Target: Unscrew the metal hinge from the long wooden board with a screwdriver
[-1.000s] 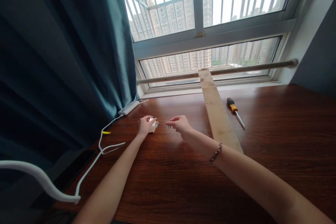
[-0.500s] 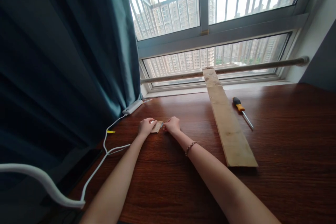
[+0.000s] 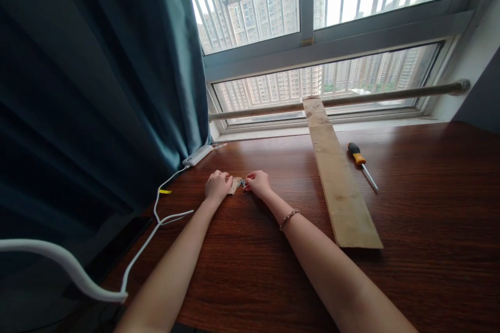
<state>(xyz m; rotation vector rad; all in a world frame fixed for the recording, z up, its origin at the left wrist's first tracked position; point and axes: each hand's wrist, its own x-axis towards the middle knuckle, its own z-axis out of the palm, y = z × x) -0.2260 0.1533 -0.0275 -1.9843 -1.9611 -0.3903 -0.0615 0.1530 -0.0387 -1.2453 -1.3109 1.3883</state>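
A small flat tan board (image 3: 235,186) lies on the brown wooden table, and its left part is hidden under my left hand (image 3: 219,186). The fingers of that hand are closed on the board's left side. Thin coloured wires (image 3: 242,183) come off the right edge of the board. My right hand (image 3: 258,183), with a bead bracelet on its wrist, pinches the far ends of these wires. Its fingertips are a short way from the board. The wires are too small for me to count, and the board's details are unclear.
Right of my hands, a long wooden plank (image 3: 339,182) reaches back to a metal rail (image 3: 375,98) at the window. Beyond it lies a screwdriver (image 3: 362,165) with a black and orange handle. A white power strip (image 3: 198,156) and its cable (image 3: 156,213) lie left, beside the blue curtain (image 3: 172,62).
My right hand has drawn slightly away from the board, and more of the wires shows between them. My left hand now covers more of the board. The camera view has shifted a little.
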